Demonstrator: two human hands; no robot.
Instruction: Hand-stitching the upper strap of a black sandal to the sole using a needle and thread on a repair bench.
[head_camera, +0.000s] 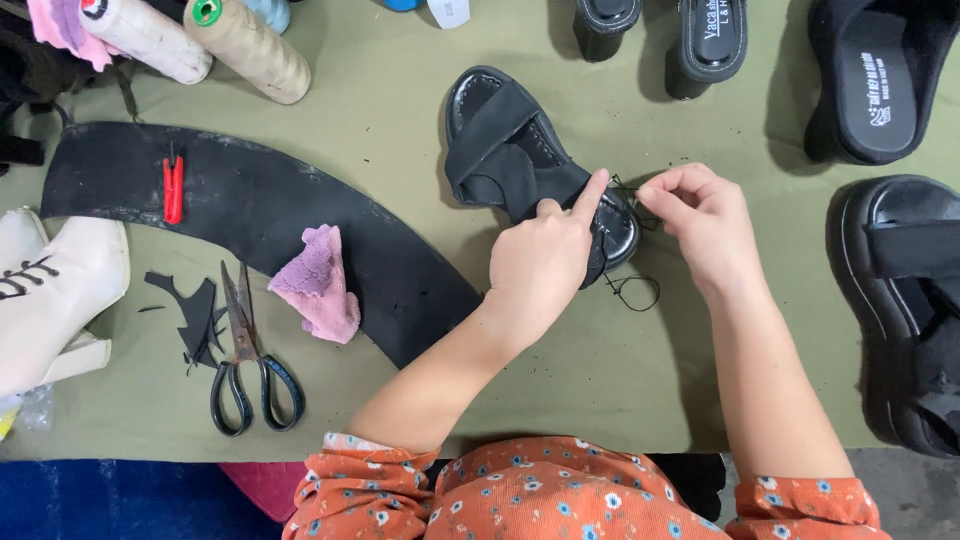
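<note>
Left hand (540, 265) presses down on the heel end of the black sandal (520, 165), index finger out, likely pinning it flat on the green table (400, 100) for stitching. Right hand (700, 215) just beside it, fingertips pinched shut on black thread (635, 292) at the sandal's edge, pulled taut. Farther off: scissors (250, 370), thread cones (250, 45).
</note>
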